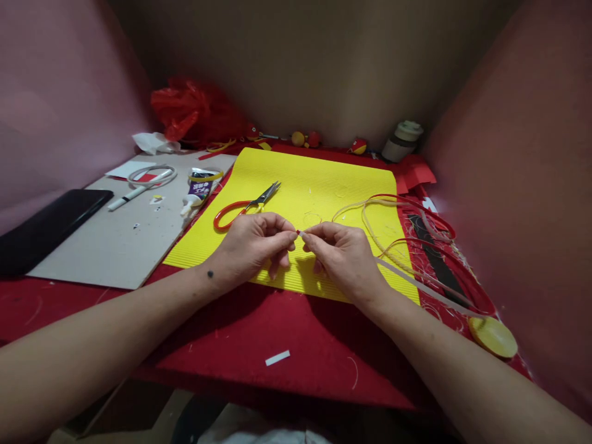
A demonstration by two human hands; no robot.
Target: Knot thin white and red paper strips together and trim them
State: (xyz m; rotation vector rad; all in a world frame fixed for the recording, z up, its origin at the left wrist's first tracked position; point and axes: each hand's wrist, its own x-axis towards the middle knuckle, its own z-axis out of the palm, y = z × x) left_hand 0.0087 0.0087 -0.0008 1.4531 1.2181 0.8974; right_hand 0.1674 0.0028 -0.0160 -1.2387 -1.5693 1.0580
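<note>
Over the yellow ribbed mat, my left hand and my right hand meet fingertip to fingertip. Both are pinched closed on a tiny strip piece, red on the left and whitish on the right; most of it is hidden by the fingers. Just behind my left hand lie scissors with red handles, their blades slightly apart. Long thin strips in red, white and yellowish tones loop out beside my right hand; whether they join the held piece cannot be seen.
Left, a grey board bears a black phone-like object, a white pen and a glue tube. Behind are a red plastic bag and a jar. A yellow disc and white slip lie nearer.
</note>
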